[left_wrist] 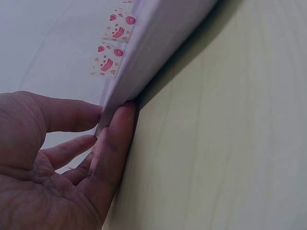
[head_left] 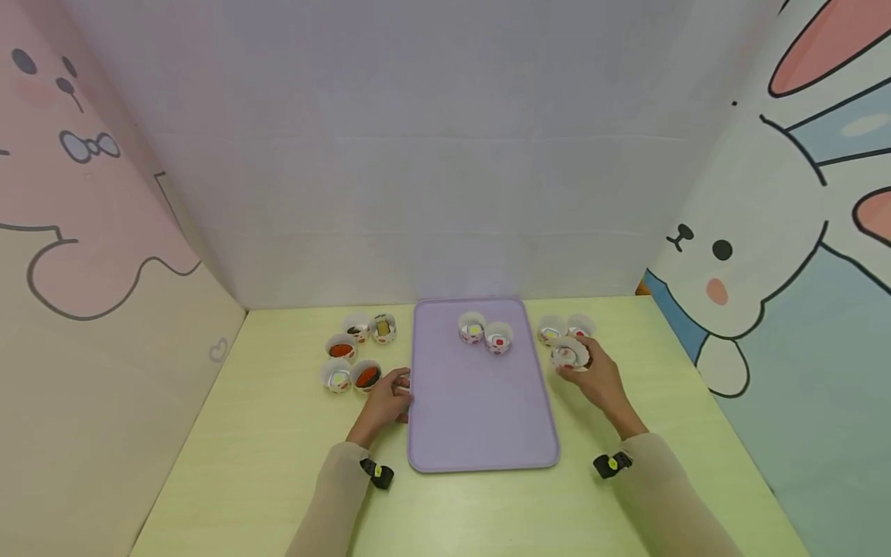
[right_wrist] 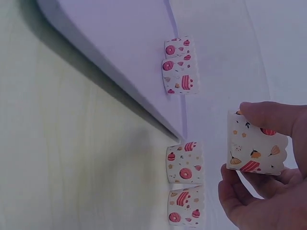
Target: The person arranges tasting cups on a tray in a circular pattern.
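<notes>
Tray [head_left: 483,422] | left hand [head_left: 385,401] pinches edge | right hand [head_left: 600,381] holds raised cup [head_left: 568,356]

A pale back wall [head_left: 431,85] with faint horizontal creases [head_left: 605,138] rises behind a yellowish table [head_left: 487,514] with light wood grain [left_wrist: 211,124]; the left wall [head_left: 104,394] shows a pink cartoon animal [head_left: 93,267] with a bow tie [head_left: 92,146], the right wall [head_left: 821,387] a white rabbit [head_left: 773,232], all in soft light

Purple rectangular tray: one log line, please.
left hand: grips purple rectangular tray edge | right hand: holds printed white paper cup | on tray: two similar cups
</notes>
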Action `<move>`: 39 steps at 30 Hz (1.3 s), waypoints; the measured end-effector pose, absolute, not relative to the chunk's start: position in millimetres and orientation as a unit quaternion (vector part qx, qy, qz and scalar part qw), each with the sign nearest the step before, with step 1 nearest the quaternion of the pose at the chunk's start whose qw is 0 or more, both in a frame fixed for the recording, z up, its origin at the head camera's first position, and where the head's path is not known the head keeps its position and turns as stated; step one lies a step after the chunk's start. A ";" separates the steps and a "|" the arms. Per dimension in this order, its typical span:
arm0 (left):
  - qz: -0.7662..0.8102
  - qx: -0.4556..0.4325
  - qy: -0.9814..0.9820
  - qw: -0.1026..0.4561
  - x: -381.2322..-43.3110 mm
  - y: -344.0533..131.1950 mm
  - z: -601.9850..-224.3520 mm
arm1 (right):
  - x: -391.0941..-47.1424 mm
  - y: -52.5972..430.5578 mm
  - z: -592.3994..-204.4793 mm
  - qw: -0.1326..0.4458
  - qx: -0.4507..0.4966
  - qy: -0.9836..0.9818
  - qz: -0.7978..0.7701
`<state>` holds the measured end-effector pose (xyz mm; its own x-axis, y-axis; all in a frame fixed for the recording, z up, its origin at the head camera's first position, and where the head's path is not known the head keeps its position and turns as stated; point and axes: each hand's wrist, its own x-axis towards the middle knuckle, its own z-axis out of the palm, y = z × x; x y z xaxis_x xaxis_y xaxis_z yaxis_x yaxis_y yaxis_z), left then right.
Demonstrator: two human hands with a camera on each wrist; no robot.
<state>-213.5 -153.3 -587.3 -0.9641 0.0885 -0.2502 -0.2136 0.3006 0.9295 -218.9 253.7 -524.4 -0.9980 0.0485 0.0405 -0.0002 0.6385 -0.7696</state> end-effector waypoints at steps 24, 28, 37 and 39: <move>0.591 -0.041 0.796 0.126 -212.4 -151.6 -582.9 | -232.8 208.2 -522.0 0.025 0.020 -0.903 0.429; 0.592 -0.040 0.795 0.123 -213.2 -152.1 -583.5 | -237.4 201.0 -526.2 0.020 0.015 -0.906 0.423; 0.591 -0.036 0.796 0.124 -213.9 -153.4 -589.9 | -242.7 185.1 -539.8 -0.005 0.014 -0.913 0.408; 0.589 -0.035 0.798 0.123 -213.9 -153.4 -589.5 | -243.4 182.8 -542.1 -0.003 0.016 -0.914 0.406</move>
<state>-213.9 -153.4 -589.5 -0.9674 0.0897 -0.2370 -0.2001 0.3033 0.9316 -243.4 182.8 -542.1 -0.9995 -0.0309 0.0081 -0.0267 0.6704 -0.7416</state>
